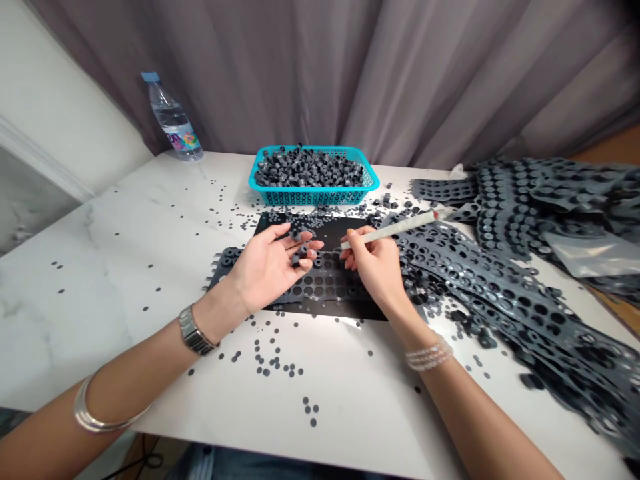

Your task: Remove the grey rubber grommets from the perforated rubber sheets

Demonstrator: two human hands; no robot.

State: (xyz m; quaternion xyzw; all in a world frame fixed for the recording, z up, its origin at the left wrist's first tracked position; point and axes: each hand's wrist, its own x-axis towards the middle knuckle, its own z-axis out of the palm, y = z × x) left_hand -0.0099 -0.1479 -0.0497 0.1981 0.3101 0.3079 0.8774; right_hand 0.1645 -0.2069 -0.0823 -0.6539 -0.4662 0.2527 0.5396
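Note:
My left hand (270, 263) is turned palm up, with its fingers partly curled around a few small dark grey rubber caps (300, 253). In my right hand (377, 263) is a slim white pen-shaped tool (397, 228) with a reddish rear end, gripped near its front. Its thin tip points left, toward the caps, and I cannot tell what kind of tip it is. Under both hands lies a dark grey rubber sheet (317, 288) with rows of round holes, on top of a black mat (345, 310).
A turquoise basket (315, 198) heaped with grey caps stands at the back. Perforated rubber sheets (510, 293) are piled along the right side, near a clear plastic bag (580, 253). Small dark discs (267, 363) are scattered over the white table (100, 320). A water bottle (175, 123) stands back left.

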